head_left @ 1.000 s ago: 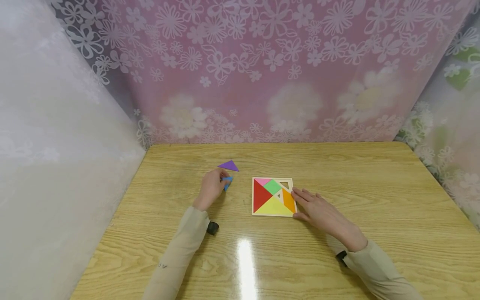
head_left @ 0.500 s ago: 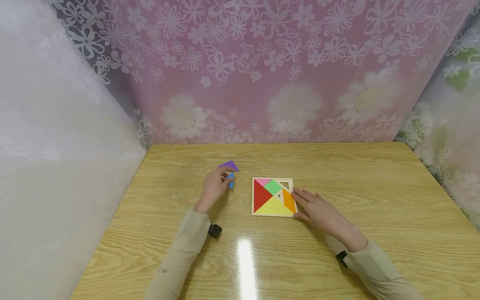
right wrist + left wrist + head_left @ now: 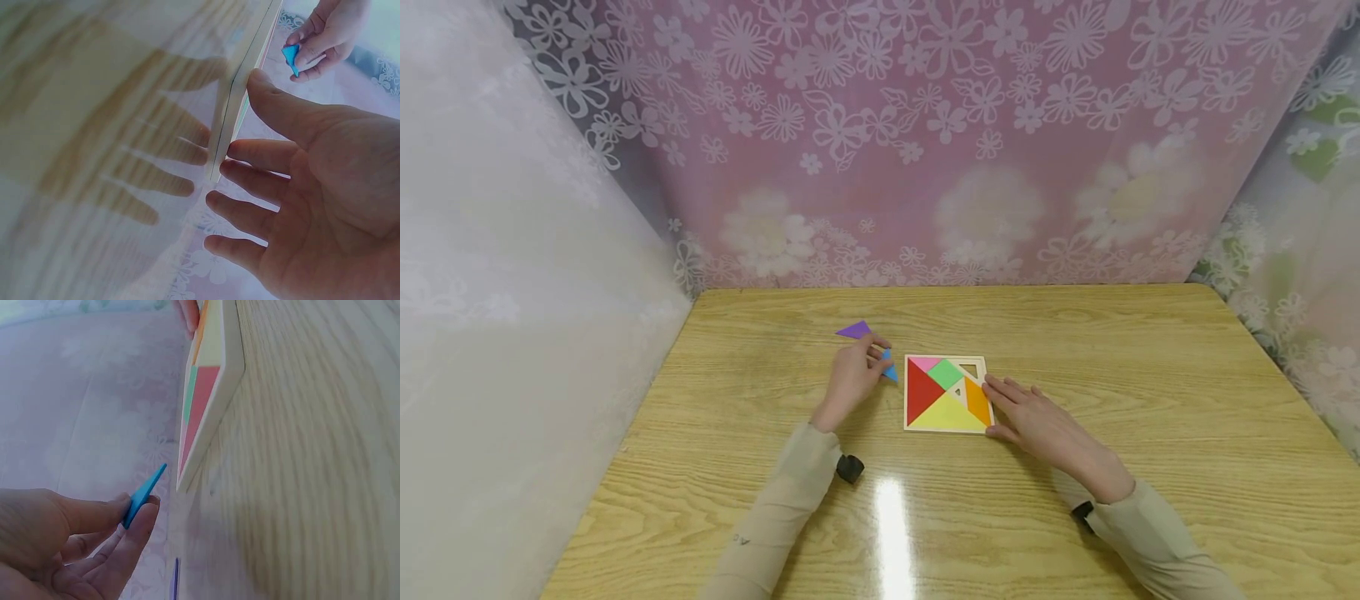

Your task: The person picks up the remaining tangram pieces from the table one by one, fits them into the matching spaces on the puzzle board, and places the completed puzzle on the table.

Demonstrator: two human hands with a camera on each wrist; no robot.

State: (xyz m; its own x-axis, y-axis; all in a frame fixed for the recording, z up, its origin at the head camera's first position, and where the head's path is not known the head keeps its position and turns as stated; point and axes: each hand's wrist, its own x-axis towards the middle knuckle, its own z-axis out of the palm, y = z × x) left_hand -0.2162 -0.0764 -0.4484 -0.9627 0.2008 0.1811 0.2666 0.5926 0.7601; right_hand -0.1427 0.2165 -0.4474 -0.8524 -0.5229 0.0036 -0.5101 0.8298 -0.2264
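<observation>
Between thumb and fingers my left hand (image 3: 853, 372) pinches a blue triangular tangram piece (image 3: 890, 367), lifted above the table just left of the tangram tray (image 3: 947, 431). In the left wrist view the blue piece (image 3: 145, 495) tilts upward from the fingertips. The tray holds red, yellow, orange, green and pink pieces; a triangular gap shows at its top right corner and a smaller gap near the middle. My right hand (image 3: 1048, 429) rests against the tray's right edge, its fingers straight, as the right wrist view also shows. Behind my left hand lies a purple triangle (image 3: 852, 330), partly hidden by the fingers.
The wooden table (image 3: 1112, 350) reaches back to a pink flowered curtain (image 3: 880, 167). A pale curtain (image 3: 535, 292) hangs along the left side and a flowered one (image 3: 1292, 275) along the right. Light glares off the table's front middle.
My left hand has moved right toward the tray with the blue triangle, which has turned in the fingers. The right hand and the tray have stayed in place.
</observation>
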